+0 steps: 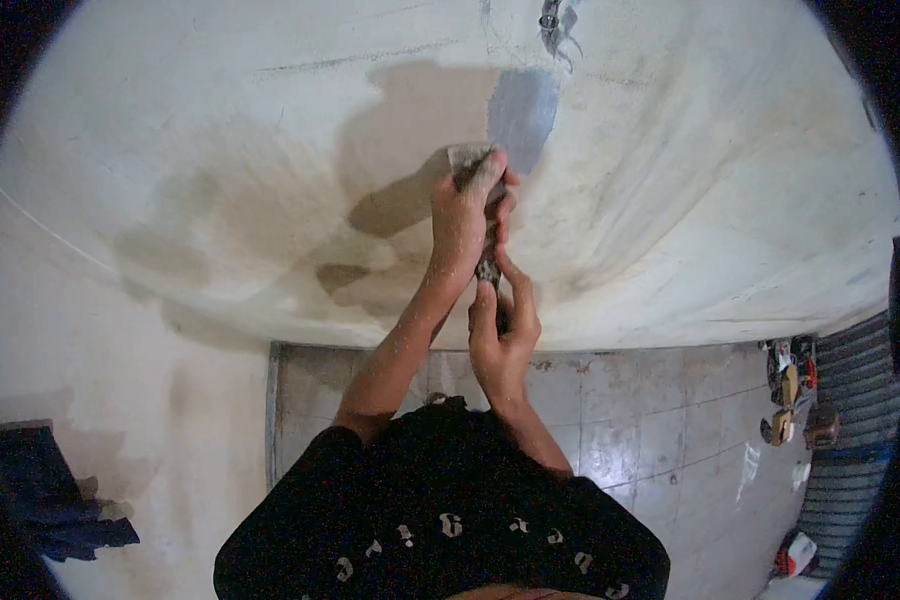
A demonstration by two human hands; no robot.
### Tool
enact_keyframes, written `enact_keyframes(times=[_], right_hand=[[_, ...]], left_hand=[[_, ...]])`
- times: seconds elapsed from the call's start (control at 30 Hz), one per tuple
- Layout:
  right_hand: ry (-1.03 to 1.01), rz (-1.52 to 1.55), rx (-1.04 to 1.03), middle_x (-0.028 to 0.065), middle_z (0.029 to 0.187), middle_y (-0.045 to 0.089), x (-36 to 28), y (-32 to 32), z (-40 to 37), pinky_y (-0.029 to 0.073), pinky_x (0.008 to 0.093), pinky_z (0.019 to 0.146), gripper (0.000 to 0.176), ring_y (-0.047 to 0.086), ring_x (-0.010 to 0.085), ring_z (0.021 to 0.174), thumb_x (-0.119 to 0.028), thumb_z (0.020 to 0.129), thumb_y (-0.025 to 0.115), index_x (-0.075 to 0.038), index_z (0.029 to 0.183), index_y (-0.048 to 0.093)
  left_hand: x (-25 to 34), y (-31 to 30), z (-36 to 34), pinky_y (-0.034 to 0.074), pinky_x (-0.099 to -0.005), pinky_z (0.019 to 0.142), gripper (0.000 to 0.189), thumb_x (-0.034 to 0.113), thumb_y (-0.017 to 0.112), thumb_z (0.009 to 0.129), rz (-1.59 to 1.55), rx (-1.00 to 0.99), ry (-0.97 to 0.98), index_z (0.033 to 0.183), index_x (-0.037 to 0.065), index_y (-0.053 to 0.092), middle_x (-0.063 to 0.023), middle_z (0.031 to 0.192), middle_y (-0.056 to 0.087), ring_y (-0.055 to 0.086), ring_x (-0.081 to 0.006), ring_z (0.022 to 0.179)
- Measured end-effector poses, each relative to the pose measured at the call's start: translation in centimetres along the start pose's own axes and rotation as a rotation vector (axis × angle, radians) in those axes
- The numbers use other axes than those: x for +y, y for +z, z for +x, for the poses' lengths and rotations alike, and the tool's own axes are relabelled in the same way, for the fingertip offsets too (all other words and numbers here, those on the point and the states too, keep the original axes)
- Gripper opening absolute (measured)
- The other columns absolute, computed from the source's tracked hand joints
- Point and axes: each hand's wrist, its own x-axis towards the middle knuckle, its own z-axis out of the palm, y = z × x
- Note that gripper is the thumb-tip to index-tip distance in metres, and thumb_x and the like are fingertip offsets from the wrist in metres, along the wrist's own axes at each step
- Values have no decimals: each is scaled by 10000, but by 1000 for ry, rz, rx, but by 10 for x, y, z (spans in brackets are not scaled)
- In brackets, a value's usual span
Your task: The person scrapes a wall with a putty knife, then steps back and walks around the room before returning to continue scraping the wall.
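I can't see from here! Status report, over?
Left hand high, right hand low, both shut on scraper. Blade against wall, beside grey patch. Nothing in the way.

Both arms held raised, elbows bent. Left hand (465,215) closed uppermost, fingers curled; right hand (502,335) clenched just beneath, touching it.

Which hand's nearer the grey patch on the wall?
Left. The left hand is just below-left of the grey patch, on the scraper; the right hand is lower, farther off.
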Motion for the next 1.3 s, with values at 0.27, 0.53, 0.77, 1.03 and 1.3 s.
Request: enact_keyframes(times=[0.27,0.53,0.77,1.03,1.3], right_hand=[[92,39,-31,-55,634,482,4,-9,-7,286,189,472,366,391,14,528,-102,976,510,-8,1327,465],[13,-6,-27,-24,676,520,1,-9,0,302,189,484,379,411,15,565,-108,981,499,-7,1343,446],[66,15,-49,-24,675,513,7,-9,-7,307,191,496,374,400,28,558,-99,980,499,-5,1338,452],[96,7,-91,-35,646,495,7,-10,-6,300,193,491,372,391,23,550,-93,978,499,-27,1341,455],[118,22,-101,-37,628,488,0,-9,-3,306,193,488,373,401,22,547,-95,978,496,-20,1341,448]], left_hand=[[-17,-2,-2,325,-237,324,326,326,581,927,-46,-3,-43,753,51,569,4,499,468,432,-89,348],[-11,1,-3,326,-235,322,343,346,578,925,-86,-2,-60,745,55,562,4,500,471,427,-86,345],[-19,-6,-3,332,-231,337,343,345,580,926,-41,36,-53,742,55,563,6,497,470,431,-88,349],[-21,-10,-5,329,-238,316,323,316,575,930,-60,48,-44,748,50,552,-1,494,460,423,-94,338],[-19,-9,-2,326,-237,311,327,316,584,926,-58,46,-24,744,46,556,-8,492,469,423,-96,328]])
